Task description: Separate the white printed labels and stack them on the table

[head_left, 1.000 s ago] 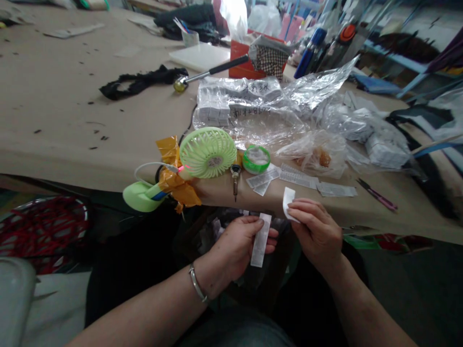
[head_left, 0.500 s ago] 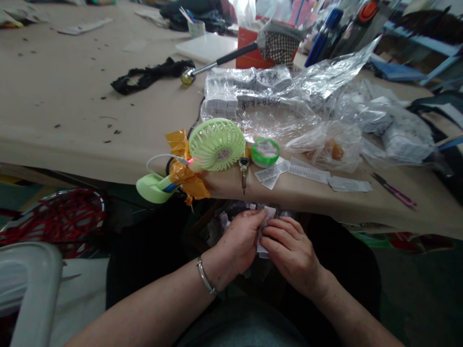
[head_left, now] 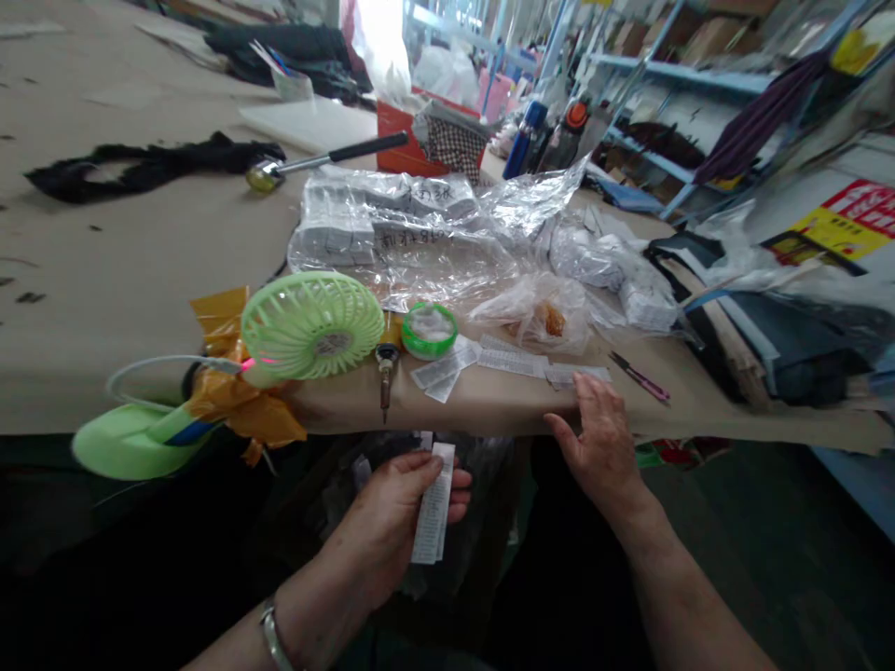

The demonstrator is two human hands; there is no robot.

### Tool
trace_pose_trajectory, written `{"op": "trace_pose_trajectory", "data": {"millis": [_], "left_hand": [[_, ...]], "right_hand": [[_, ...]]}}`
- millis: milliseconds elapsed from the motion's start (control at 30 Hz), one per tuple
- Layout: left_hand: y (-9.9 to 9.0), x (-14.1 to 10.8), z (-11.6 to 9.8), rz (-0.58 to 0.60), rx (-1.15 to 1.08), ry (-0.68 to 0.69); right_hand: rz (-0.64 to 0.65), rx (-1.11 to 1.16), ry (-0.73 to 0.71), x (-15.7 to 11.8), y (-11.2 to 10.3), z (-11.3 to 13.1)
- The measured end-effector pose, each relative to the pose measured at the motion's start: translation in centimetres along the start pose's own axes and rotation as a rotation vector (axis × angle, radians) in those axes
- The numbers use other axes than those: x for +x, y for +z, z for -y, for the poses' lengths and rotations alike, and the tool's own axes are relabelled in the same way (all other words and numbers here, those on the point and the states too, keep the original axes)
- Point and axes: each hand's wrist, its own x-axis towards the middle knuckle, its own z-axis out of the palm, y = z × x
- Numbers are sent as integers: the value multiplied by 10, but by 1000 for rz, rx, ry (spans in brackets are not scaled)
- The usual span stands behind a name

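Note:
My left hand [head_left: 402, 503], with a bracelet at the wrist, holds a few white printed labels [head_left: 432, 513] between thumb and fingers, below the table edge. My right hand [head_left: 598, 429] is at the table's front edge with its fingers apart, the fingertips touching or just over a printed strip [head_left: 573, 374]. More white strips [head_left: 513, 356] lie in a row to the left of it. A green round tub with white stuffing [head_left: 429, 331] stands behind them, and a pointed metal-tipped tool [head_left: 385, 377] sticks out over the edge beside it.
A green fan [head_left: 312, 326] is taped to the table edge [head_left: 489, 415] at the left. Clear plastic bags [head_left: 447, 256] with label stacks lie behind. A small pink-handled blade [head_left: 647, 380] is right of my right hand. A hammer-like tool [head_left: 336, 157] and black cloth [head_left: 160, 168] lie further back.
My right hand has left the labels and moved up and right to the strip on the table, fingers spread. My left hand still holds labels. The view has turned right.

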Motion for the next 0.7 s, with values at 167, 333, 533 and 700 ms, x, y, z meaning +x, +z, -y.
{"op": "trace_pose_trajectory", "data": {"millis": [167,333,533,700], "left_hand": [[-1,3,5,-3,10,-14],[0,-1,3,-10,19,-18],[0,-1,3,10,20,0],[-1,-1,6,81,-44,15]], "right_hand": [[57,-36,-39,-6,3,-19],[-59,91,-38,-9,-1,-23],[-163,304,74,-9,-5,-22],[-243,637,43,-19,-11,42]]}}
